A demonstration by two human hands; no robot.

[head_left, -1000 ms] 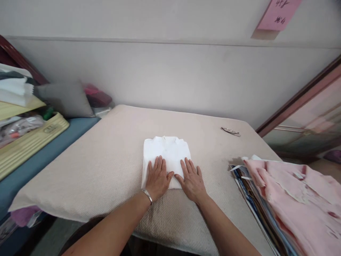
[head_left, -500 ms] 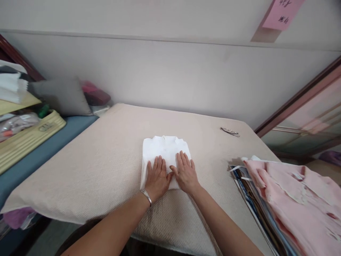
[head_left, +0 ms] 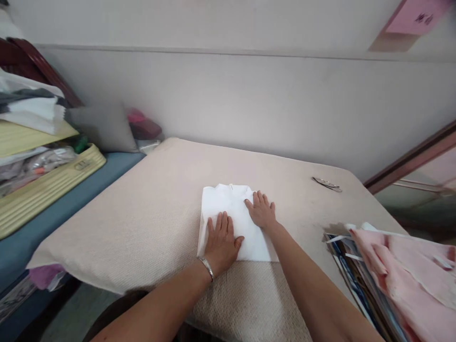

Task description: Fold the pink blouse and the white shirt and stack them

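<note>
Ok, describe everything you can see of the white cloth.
The white cloth is a plain, soft-looking fabric folded into a neat, roughly square packet lying flat on the beige pad, near its front middle. Its far edge shows a small notch like a collar. The left hand lies flat on its near left part; the right hand lies flat on its far right edge.

White garment, beige waffle-textured pad

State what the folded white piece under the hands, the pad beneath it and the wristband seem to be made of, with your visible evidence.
White piece: likely thin matte woven cloth; it lies flat with soft folded edges.
Pad: seemingly beige textile with a fine, waffle-like grain and rounded, cushioned edges.
Wristband: probably polished metal; it is silvery and glints.
</note>
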